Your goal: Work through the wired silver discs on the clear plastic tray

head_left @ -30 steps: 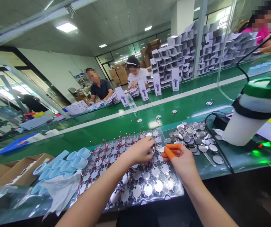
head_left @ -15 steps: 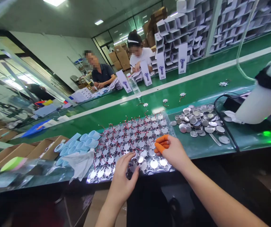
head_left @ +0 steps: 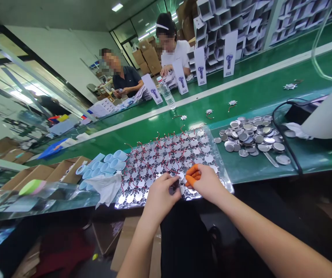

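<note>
My left hand [head_left: 161, 195] is curled over the front edge of a tray [head_left: 226, 181], thumb and fingers closed around a small, dark round part [head_left: 174, 187]. Orange finger cots [head_left: 193, 175] cover fingertips of my right hand [head_left: 208, 183]. Its fingers are pinched together just right of that part; whatever they hold is hidden. Rows of star-edged round pieces [head_left: 159, 169] with red wires fill the tray beneath both hands. To the right lies a heap of silvery metal discs [head_left: 243, 137], with a flat metal strip [head_left: 271, 159] beside it.
Light blue cups [head_left: 116, 164] and a white cloth [head_left: 108, 187] lie left of the tray. Cardboard boxes [head_left: 64, 170] stand farther left. A water bottle [head_left: 166, 94] and white printed cartons [head_left: 201, 67] stand across the green bench. A black cable [head_left: 284, 143] runs at right. Two people sit opposite.
My left fingers have closed around the round part, which lay shiny between them before. My right hand has come closer to the left. The camera view has tilted down slightly.
</note>
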